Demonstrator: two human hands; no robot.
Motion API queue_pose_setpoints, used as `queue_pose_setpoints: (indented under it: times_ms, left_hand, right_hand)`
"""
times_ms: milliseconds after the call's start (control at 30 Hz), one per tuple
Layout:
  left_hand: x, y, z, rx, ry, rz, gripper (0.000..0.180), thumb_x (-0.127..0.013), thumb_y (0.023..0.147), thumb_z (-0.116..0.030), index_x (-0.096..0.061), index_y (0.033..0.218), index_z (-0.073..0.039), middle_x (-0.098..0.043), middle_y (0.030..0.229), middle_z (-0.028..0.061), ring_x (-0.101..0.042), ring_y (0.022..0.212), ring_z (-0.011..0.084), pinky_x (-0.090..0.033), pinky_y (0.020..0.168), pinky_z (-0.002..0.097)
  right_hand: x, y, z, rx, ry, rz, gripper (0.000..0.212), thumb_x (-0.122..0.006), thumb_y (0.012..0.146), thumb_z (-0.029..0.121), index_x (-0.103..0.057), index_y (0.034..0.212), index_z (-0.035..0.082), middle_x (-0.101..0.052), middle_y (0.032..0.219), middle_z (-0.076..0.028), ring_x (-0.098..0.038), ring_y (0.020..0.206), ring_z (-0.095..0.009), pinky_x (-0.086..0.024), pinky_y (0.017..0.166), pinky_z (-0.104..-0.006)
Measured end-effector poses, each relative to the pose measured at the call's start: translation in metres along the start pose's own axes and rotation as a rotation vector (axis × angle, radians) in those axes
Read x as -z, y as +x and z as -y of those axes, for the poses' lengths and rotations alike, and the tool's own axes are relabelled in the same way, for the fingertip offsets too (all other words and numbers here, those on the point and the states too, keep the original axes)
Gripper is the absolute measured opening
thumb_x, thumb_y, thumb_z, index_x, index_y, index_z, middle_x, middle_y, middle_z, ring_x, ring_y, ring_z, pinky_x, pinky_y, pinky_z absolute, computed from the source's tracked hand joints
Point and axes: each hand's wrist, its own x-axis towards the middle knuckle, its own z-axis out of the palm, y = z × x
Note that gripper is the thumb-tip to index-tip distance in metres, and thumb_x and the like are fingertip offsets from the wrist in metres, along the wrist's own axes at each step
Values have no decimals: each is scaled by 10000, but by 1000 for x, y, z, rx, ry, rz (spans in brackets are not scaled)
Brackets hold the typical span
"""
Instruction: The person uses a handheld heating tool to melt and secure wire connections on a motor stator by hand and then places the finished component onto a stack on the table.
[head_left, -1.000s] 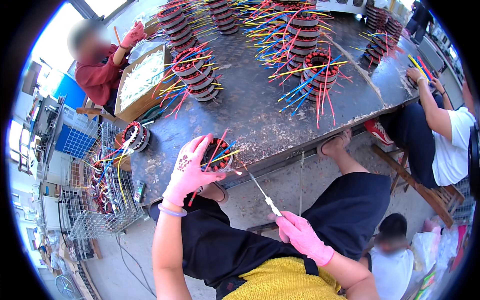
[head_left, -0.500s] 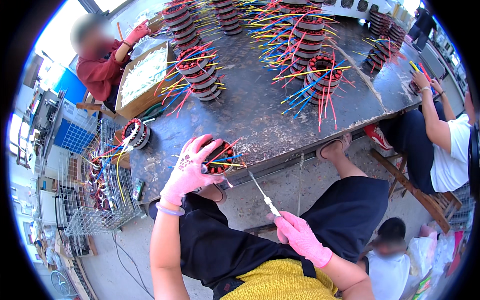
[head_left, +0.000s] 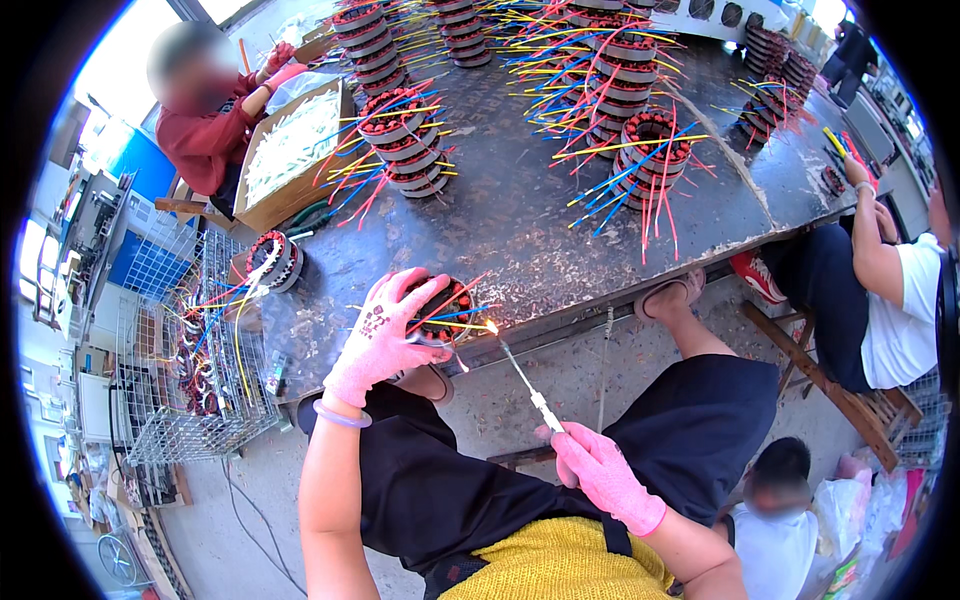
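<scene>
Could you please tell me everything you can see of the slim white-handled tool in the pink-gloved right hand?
The slim tool with a white handle and thin grey shaft is gripped by the pink-gloved right hand, which hides its rear end. The shaft looks metallic and straight; the handle's material is unclear. It slants up and leftward, its tip close to the end of a thin yellow wire. A small orange, flame-like glow shows there; whether tip and wire touch cannot be told.

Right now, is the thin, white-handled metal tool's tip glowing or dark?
Apparently glowing: a bright orange spot shows at the tip of the tool in the right hand.
</scene>
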Motion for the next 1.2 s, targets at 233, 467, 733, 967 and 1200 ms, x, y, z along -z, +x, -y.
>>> queue_pose_setpoints:
  times_ms: [233, 467, 733, 967, 1200]
  left_hand:
    - [-1, -1, 1, 37, 13, 19, 905, -899, 579, -243, -550, 1409, -162, -510, 1390, 157, -469, 1278, 393, -381, 1111, 471]
    - [-1, 0, -1, 43, 10, 14, 890, -888, 589, -257, -554, 1408, -167, -512, 1389, 154, -466, 1283, 390, -381, 1115, 471]
    - [1, 1, -3, 13, 24, 11, 854, -865, 612, -259, -558, 1401, -142, -518, 1379, 161, -486, 1267, 381, -382, 1111, 470]
    - [0, 1, -2, 33, 16, 27, 896, -882, 580, -235, -554, 1408, -135, -510, 1405, 162, -473, 1302, 384, -370, 1123, 464]
    - [-1, -2, 1, 45, 16, 25, 896, -890, 595, -227, -545, 1418, -156, -501, 1402, 156, -461, 1285, 390, -377, 1115, 471]
  right_hand:
    - [-1, -1, 2, -11, -10, -2, 344, -495, 1053, 255, -621, 1264, 14, -479, 674, 24, -444, 610, -61, -386, 580, -247]
    - [-1, 1, 0, -27, 51, 7, 343, -492, 1059, 255, -617, 1264, 10, -481, 682, 30, -440, 615, -55, -376, 575, -241]
    - [-1, -2, 3, -12, 40, 5, 342, -492, 1061, 246, -616, 1271, 6, -480, 695, 34, -435, 621, -53, -374, 577, -238]
    - [-1, -3, 9, -17, -46, -2, 345, -491, 1054, 242, -615, 1274, 7, -478, 695, 32, -440, 623, -55, -378, 580, -240]
    - [1, -1, 3, -17, 16, -2, 350, -491, 1060, 258, -619, 1273, 12, -486, 693, 32, -446, 614, -58, -381, 573, -242]
